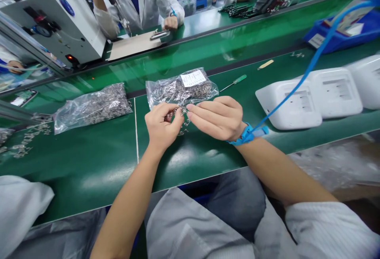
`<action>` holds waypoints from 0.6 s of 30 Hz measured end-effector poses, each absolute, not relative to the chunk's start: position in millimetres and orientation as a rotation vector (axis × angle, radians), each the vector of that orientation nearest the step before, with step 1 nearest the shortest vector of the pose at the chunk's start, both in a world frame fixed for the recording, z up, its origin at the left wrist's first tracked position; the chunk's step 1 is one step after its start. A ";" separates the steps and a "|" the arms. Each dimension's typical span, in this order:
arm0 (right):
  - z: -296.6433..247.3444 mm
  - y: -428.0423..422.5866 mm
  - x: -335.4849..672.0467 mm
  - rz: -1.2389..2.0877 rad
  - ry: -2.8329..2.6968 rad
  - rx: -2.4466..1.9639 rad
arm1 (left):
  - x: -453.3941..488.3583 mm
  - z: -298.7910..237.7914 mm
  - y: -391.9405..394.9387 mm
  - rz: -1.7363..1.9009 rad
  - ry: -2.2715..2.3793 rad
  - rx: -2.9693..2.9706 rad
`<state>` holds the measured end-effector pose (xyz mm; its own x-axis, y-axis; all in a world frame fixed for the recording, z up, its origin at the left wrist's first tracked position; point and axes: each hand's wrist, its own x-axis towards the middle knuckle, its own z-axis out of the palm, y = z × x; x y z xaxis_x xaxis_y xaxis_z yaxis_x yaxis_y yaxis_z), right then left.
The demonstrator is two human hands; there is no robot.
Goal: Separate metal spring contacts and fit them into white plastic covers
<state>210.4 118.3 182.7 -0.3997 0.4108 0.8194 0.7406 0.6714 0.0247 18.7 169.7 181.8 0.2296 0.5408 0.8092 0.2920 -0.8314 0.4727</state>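
My left hand [162, 126] and my right hand [218, 118] meet fingertip to fingertip over the green bench. Small shiny metal parts [184, 110] show between them, too tiny to name. The left fingers curl closed around some of these pieces. Thumb and fingers of the right hand are pinched together at the same spot; what they grip is mostly hidden. A few more loose parts [186, 123] lie just below the hands. Directly behind them rests a clear plastic bag [181, 86] full of such metal pieces, with a white label on top.
Another bag of metal parts [97, 104] lies left, near scattered pieces [29, 138]. A green-handled screwdriver [237, 80] is right of the labelled bag. White plastic housings [289, 102] and a blue bin [341, 33] stand right. A blue cord [311, 67] runs from my wristband. A co-worker sits opposite.
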 end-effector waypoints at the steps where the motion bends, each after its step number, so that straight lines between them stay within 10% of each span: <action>1: 182.6 117.8 207.0 -0.412 -1.964 -0.897 | 18.4 180.6 170.9 1.705 0.798 2.342; 10: 184.3 123.3 183.7 1.082 -1.324 -0.904 | 18.2 168.3 176.4 2.101 0.765 2.746; 18: 177.9 120.9 193.9 -0.155 -1.676 -0.969 | 22.3 173.7 170.4 1.884 0.746 2.646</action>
